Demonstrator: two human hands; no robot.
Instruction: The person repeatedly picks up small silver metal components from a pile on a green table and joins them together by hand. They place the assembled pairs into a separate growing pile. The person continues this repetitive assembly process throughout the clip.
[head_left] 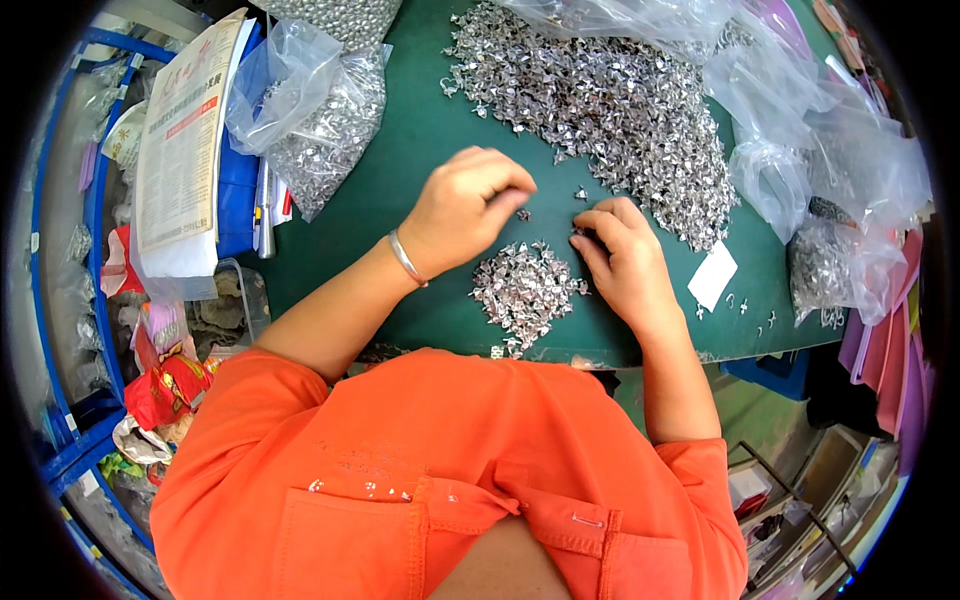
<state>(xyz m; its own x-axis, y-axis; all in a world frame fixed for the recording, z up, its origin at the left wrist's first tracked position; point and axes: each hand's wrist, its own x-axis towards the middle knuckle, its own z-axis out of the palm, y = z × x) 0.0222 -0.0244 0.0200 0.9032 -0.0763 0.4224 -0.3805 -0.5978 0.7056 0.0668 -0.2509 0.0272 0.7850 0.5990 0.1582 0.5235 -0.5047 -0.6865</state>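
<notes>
At the centre of the frame the left hand point(468, 205) is curled, its fingers point(510, 183) drawn together in a pinch over a tiny silver piece point(523, 214) on the green bench point(400, 190); whether they grip anything I cannot tell. Just right of it the right hand point(622, 262) rests on the cloth with its fingers point(598, 222) bent and close together, tips touching a small metal piece at the bench surface. A thin silver bangle point(405, 258) sits on the left wrist.

Between and just below the two hands lies a small heap of shiny metal parts point(522, 288), little folded silver bits piled loosely. Above the hands, toward the upper middle, a far larger spread of the same parts point(610, 110) covers the bench.

At the upper left a clear plastic bag point(320, 110) holds more parts, beside a stack of printed papers point(185, 150) on a blue crate point(90, 180). On the right, crumpled clear bags point(830, 150) lie near a white card point(713, 275). The person wears an orange shirt point(420, 470) in the lower frame.
</notes>
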